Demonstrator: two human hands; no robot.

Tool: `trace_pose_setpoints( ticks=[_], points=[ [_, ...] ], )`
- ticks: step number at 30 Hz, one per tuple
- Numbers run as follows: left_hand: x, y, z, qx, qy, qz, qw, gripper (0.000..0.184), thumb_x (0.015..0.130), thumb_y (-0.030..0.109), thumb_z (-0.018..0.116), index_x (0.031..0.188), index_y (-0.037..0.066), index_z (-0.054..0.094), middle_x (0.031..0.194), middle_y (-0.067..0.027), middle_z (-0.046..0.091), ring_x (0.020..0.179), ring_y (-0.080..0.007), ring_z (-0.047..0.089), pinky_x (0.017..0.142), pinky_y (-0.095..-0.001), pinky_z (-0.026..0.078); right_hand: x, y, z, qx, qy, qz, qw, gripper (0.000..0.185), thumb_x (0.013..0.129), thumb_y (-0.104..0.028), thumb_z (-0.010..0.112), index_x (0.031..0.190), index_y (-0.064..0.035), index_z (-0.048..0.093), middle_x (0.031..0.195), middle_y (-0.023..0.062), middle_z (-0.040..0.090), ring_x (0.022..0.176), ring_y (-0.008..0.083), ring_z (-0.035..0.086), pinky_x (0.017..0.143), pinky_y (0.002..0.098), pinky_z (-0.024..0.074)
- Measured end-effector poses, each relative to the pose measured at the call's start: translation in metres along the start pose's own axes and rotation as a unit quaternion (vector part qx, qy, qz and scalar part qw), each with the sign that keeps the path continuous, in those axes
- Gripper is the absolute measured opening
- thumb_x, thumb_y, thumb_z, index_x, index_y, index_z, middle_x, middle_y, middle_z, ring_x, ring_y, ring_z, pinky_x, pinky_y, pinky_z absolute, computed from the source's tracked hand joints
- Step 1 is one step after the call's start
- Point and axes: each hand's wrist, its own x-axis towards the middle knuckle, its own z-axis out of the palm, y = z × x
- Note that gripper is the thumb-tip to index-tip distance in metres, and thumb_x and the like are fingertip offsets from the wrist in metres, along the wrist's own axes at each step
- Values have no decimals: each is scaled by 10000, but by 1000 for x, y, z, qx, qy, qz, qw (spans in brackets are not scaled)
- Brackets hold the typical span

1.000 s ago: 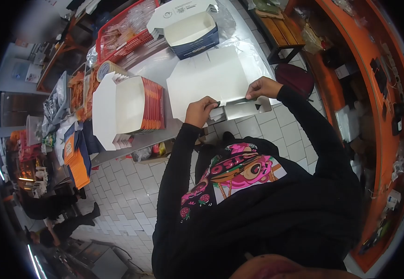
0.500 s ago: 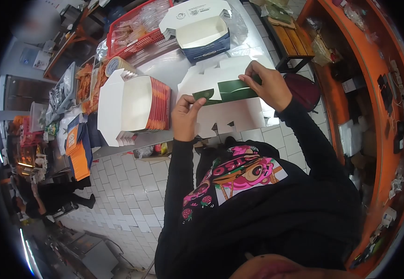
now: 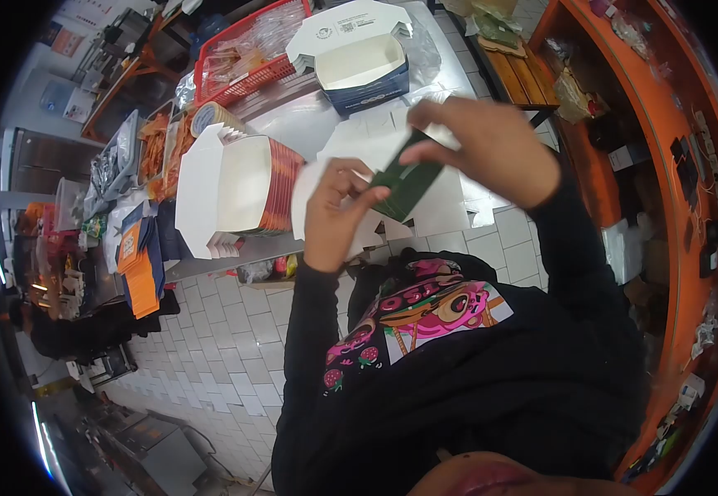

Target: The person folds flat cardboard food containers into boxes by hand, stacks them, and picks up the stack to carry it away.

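In front of my chest, over the table's near edge, is a folding carton blank [image 3: 412, 192], green on the outside and white inside, partly folded and tilted. My left hand [image 3: 341, 211] pinches its left green edge between thumb and curled fingers. At its upper right end my right hand [image 3: 487, 149], smeared by motion, closes thumb and fingers on the green panel. White cardboard [image 3: 450, 211] spreads behind and below the green panel; whether it is all one piece I cannot tell. A stack of nested red-sided boxes [image 3: 280, 186] stands left of my left hand.
Nested dark blue boxes [image 3: 367, 91] stand at the table's back, beside a red basket [image 3: 247, 78] of plastic-wrapped items. Orange shelving [image 3: 665, 248] rises on my right, near a wooden bench [image 3: 524, 78]. Orange and blue packaging [image 3: 142, 264] hangs off the left edge. Another person [image 3: 86, 335] is far left.
The green panel has turned from nearly level to steeply slanted and folded. My right hand has moved in towards the left and turned. The person at far left has shifted.
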Motion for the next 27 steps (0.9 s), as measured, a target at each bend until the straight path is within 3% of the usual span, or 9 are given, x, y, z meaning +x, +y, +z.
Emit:
trace_pose_setpoints(
  ticks=[2,3,7,11,14,21,23,25,27],
  points=[
    [4,-12,-6,-165,20,-48,985,418,827,28,737,1158,66,485,720,29,578,732,-47,552,752,-219,410,2,17,-13,37,61,27,997,340,903,-341,642,1124,-84,614,968,110,673,904,260,658,797,331,496],
    [3,-17,-7,-166,22,-45,985,418,827,28,737,1158,66,485,720,29,578,732,-47,552,752,-219,410,4,19,-24,136,-1,84,987,333,920,-314,638,1119,-49,603,935,85,664,920,210,651,814,307,483],
    [-3,-26,-5,-240,-6,-83,967,310,837,53,739,1055,68,520,736,33,571,749,-56,546,736,-210,408,-2,22,18,484,115,144,856,252,917,-267,672,973,-28,612,867,5,625,798,69,571,723,228,461],
    [-7,-19,1,-205,-95,-150,963,271,826,44,743,1000,66,536,833,21,614,809,-63,566,788,-225,408,-13,0,36,352,137,148,914,217,826,-171,753,869,-34,591,762,-1,530,671,100,467,628,256,395],
    [-10,-20,2,-166,-107,-121,973,278,837,94,749,1008,63,531,813,26,597,756,-47,531,655,-185,412,-17,-5,40,198,189,56,960,205,800,-150,759,852,-50,588,765,33,508,698,179,467,621,304,394],
    [-19,-16,-6,-146,-109,-126,975,280,833,79,746,1021,64,539,803,21,604,779,-48,555,692,-194,421,-33,-2,51,333,-11,-23,943,222,759,-130,787,860,-42,610,884,57,492,880,217,472,767,334,400],
    [-21,-14,-7,-147,-107,-136,974,284,831,76,746,1027,63,541,805,21,607,786,-50,557,712,-199,421,-33,5,45,303,-71,-4,950,331,741,-161,807,962,-44,591,1059,87,539,1063,248,493,915,351,393],
    [-24,-14,-12,-182,-94,-111,973,297,827,65,747,1044,62,545,838,14,615,781,-55,551,730,-213,426,-33,6,44,335,33,-21,941,589,733,-270,825,1212,-83,538,1295,128,496,1177,288,496,998,362,397],
    [-31,-28,-25,-224,-63,-76,970,331,828,76,750,1089,53,548,886,1,633,829,-66,574,763,-226,440,-38,31,44,363,73,-19,929,1067,727,-404,813,1527,-94,178,1551,150,253,1430,296,263,1164,400,230]
  ],
)
